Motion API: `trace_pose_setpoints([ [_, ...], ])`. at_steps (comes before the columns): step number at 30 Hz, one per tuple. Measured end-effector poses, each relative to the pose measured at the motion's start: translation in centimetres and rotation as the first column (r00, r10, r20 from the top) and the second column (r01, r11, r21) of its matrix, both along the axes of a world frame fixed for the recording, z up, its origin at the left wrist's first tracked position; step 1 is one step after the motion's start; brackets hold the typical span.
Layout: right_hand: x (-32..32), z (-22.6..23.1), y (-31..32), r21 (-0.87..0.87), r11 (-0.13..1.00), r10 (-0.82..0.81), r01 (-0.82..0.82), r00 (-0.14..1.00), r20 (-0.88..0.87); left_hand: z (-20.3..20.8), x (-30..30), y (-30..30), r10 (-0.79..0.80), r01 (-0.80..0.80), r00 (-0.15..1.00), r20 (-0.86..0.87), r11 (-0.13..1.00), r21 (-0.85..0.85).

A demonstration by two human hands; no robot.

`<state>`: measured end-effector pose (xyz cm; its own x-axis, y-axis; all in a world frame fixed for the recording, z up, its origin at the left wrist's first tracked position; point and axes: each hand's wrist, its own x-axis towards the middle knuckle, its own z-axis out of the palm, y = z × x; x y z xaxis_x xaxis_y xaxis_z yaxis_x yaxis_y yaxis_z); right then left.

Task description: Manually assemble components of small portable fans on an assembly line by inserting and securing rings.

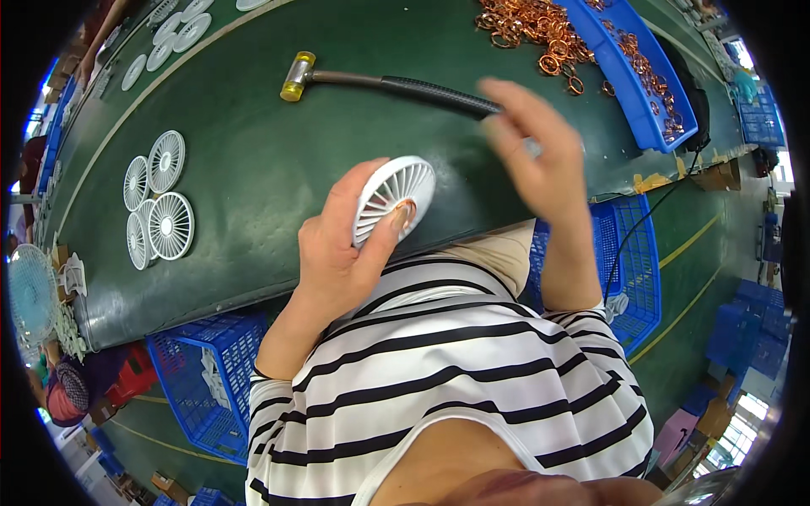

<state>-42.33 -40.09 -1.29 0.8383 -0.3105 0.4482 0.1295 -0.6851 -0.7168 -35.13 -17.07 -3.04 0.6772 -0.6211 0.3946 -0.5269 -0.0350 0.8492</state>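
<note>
Item in hand: one white round fan grille (393,197), plastic, with thin ribs radiating from a small hub. A copper-coloured ring shows at its lower edge, under the thumb. The grille is held tilted, ribbed face up, just above the near edge of the green tabletop (253,160).

Counts, taken relative to the held grille:
- Far side of it: one hammer (371,82) lying flat on the tabletop, yellow head pointing left, dark ribbed grip to the right.
- Left of it, well apart: four white grilles (159,198) of the same pattern, lying in a loose overlapping cluster.
- Further left and beyond, along the tabletop's far edge: more white discs, partly cut off; count not certain.
- Far right of it: one blue tray (629,88) holding copper rings, with a loose heap of copper rings (527,25) beside it; too many to count.

Hands: the left hand (337,244) rises from below, fingers curled behind the grille's rim and thumb pressed on its front edge, gripping it firmly. The right hand (540,148) is raised to the right of the grille, blurred, fingers loosely spread and overlapping the end of the hammer grip. Whether it grips the hammer cannot be told.
</note>
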Motion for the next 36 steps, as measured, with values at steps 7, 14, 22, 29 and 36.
trace_pose_setpoints([
  [7, 0.4, -3.3, -11.8, -0.562, 0.677, -0.665, 0.475, 0.722, -0.191, -1.2, 1.6, -2.2, 0.013, -0.298, 0.798, 0.603, 0.878, 0.376],
  [14, -1.3, -3.3, -9.0, -0.362, 0.814, -0.527, 0.455, 0.84, -0.13, 0.2, 3.5, 1.7, 0.22, -0.422, 0.825, 0.521, 0.852, 0.309],
  [22, -1.1, -1.6, -1.7, -0.23, 0.944, -0.214, 0.235, 0.97, 0.115, -2.1, 9.2, 14.9, 0.61, -0.896, 0.432, 0.664, 0.208, 0.392],
  [29, 0.0, -1.5, 1.7, -0.214, 0.977, 0.047, 0.012, 0.962, 0.268, -2.5, 6.4, 13.7, 0.619, -0.686, 0.726, 0.298, 0.679, 0.26],
  [36, 0.4, -1.5, 3.7, -0.215, 0.975, 0.128, -0.048, 0.918, 0.375, -2.2, 5.9, 12.0, 0.67, -0.853, 0.522, 0.527, 0.427, 0.3],
])
